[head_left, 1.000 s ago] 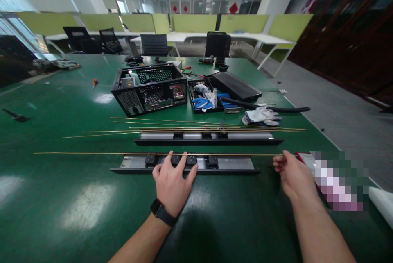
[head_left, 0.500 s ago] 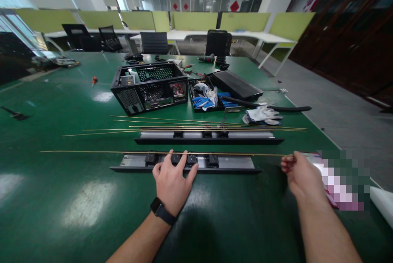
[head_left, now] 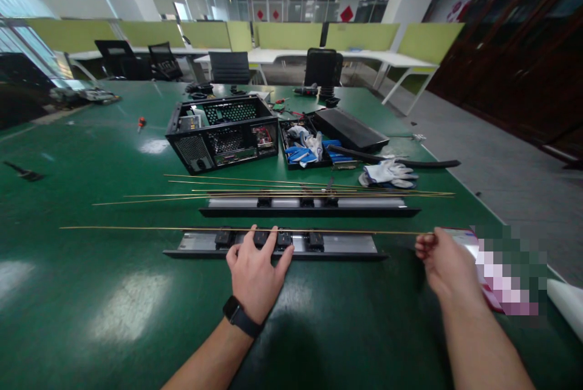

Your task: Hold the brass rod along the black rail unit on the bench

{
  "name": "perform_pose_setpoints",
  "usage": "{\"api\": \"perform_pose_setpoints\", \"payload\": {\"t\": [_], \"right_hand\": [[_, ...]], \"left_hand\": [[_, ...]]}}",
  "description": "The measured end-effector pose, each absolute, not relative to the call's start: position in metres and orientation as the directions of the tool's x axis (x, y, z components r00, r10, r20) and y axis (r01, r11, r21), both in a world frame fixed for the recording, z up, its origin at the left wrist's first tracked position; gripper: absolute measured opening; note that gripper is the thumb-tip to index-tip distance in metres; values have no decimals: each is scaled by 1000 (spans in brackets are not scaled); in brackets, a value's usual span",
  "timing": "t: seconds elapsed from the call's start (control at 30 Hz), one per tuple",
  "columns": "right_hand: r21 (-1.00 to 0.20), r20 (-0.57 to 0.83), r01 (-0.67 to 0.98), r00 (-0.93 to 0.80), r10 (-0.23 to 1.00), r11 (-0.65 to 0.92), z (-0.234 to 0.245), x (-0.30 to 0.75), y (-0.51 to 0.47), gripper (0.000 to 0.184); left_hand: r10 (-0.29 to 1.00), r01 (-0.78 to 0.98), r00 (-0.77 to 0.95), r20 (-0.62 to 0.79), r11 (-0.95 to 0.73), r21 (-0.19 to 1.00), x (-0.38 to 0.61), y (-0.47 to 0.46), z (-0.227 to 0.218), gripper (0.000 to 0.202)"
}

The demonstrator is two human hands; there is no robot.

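A long thin brass-coloured rod runs nearly level across the table. Its right end is pinched in the closed fingers of my right hand. Beneath the rod lies a black-edged metal channel with several black socket blocks set in it. My left hand, a dark watch on its wrist, lies over the channel's middle with fingers spread. Its fingertips reach the rod and the blocks, and partly hide them. Farther back, a second channel has several thin rods resting on and behind it.
Behind the channels stand an open black computer case, a black tray with gloves, and a dark flat panel. White work gloves lie near a black tube. Beyond my right hand is a partly blurred pink-and-white packet.
Almost nothing differs. The view has tilted slightly, so the scene sits a little lower; both hands keep their places on the channel and the rod.
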State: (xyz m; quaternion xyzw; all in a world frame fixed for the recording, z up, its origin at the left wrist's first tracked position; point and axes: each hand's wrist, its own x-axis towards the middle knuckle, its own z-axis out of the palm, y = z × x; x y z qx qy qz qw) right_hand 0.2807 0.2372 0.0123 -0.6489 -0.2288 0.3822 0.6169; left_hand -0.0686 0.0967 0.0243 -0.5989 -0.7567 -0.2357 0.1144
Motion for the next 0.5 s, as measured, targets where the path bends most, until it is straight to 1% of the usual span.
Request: {"api": "perform_pose_setpoints", "payload": {"t": [0.07, 0.5], "right_hand": [[-964, -261, -204, 639, 724, -167, 16, 277, 237, 29], [-969, -242, -181, 604, 759, -165, 11, 277, 238, 26]], "left_hand": [[853, 960, -258, 453, 172, 222, -68, 97, 25, 44], [857, 960, -261, 445, 179, 217, -68, 97, 25, 45]]}}
